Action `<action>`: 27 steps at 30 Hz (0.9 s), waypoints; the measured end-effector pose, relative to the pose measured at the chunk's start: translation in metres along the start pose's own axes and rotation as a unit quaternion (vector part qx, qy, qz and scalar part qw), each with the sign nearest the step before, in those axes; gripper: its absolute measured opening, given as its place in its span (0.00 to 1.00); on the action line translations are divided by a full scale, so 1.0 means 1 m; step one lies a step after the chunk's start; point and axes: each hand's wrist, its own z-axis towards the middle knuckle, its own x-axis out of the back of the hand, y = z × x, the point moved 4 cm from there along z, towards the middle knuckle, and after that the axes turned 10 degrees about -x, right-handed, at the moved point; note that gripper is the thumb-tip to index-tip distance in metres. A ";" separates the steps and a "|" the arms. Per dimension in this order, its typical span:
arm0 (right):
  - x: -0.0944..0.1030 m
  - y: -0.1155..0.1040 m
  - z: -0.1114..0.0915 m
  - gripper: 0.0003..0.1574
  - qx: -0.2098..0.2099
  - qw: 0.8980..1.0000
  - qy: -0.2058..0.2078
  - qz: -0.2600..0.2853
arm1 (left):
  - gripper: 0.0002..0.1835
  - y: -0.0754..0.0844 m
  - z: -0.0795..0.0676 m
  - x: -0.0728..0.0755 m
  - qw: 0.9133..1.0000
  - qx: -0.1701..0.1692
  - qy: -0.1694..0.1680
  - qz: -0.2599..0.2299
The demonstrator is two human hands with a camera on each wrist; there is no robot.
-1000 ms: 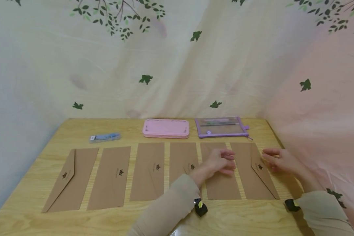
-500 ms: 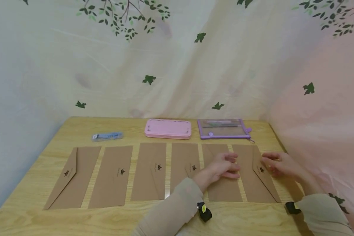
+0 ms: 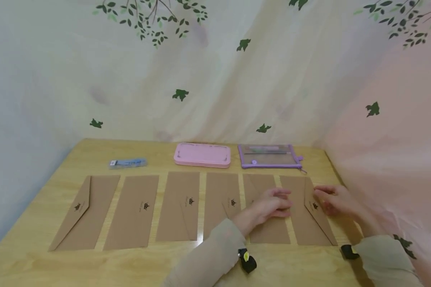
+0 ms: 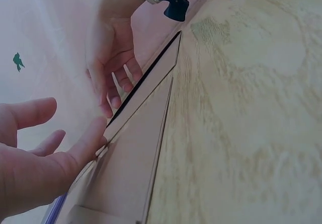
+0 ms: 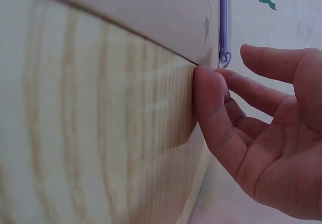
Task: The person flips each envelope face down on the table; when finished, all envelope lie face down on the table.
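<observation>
A row of several brown paper envelopes lies on the wooden table [image 3: 129,267] in the head view. The rightmost envelope [image 3: 297,215] has its pointed flap [image 3: 317,213] on top, with a small black crown print. My left hand [image 3: 271,205] is over the envelope [image 3: 269,235] second from the right, partly covering it, its fingers spread and pointing right. Beside the rightmost envelope's right edge is my right hand [image 3: 335,201]. In the right wrist view, a fingertip [image 5: 206,78] is right at the envelope's edge, while another digit stands apart above.
Behind the row are a clear-topped pouch [image 3: 269,157] with purple trim, a pink case [image 3: 202,155] and a slim clear packet [image 3: 128,163] with blue contents. A printed fabric curtain [image 3: 215,79] hangs along the back and right side.
My right hand has moved slightly left, closer to the rightmost envelope's edge. My left hand has lowered and shifted a little right. The envelopes keep their places, with a slight camera shift.
</observation>
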 end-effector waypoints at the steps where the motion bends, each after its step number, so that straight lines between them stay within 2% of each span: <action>1: -0.001 0.000 0.000 0.38 0.000 1.000 -0.001 -0.002 | 0.25 -0.001 0.000 0.001 1.000 0.001 -0.002 -0.001; 7: 0.004 -0.003 0.002 0.40 -0.015 1.000 -0.012 0.012 | 0.25 0.003 0.006 -0.002 1.000 -0.005 -0.002 -0.011; 12: 0.014 -0.002 -0.003 0.41 -0.024 1.000 -0.005 0.004 | 0.24 0.001 0.009 -0.011 0.999 -0.010 0.010 -0.032; 17: 0.019 0.002 -0.013 0.40 -0.046 0.999 0.002 0.006 | 0.25 -0.003 0.009 -0.019 0.998 -0.006 -0.004 -0.055; 27: 0.000 -0.001 -0.006 0.35 -0.036 0.998 -0.004 0.042 | 0.26 0.000 0.002 -0.004 0.999 0.008 0.004 -0.048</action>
